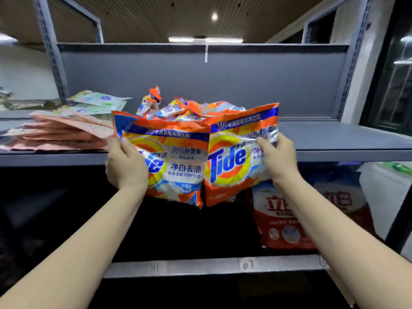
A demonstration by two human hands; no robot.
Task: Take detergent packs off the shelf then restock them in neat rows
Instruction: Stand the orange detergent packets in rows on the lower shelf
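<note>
Two orange Tide detergent packs hang upright side by side in front of the grey shelf (334, 139). My left hand (126, 166) grips the left pack (176, 161) at its left edge, thumb on the front. My right hand (277, 161) grips the right pack (231, 159) at its right edge. Their inner edges touch in the middle. Behind them a loose heap of more orange Tide packs (178, 108) lies on the shelf, partly hidden by the held packs.
A flat stack of pink packs (62, 132) and some pale green packs (98, 102) lie on the shelf's left part. The shelf's right part is bare. On the lower shelf at the right stand red-and-white detergent bags (281, 221). Grey perforated uprights frame the shelf.
</note>
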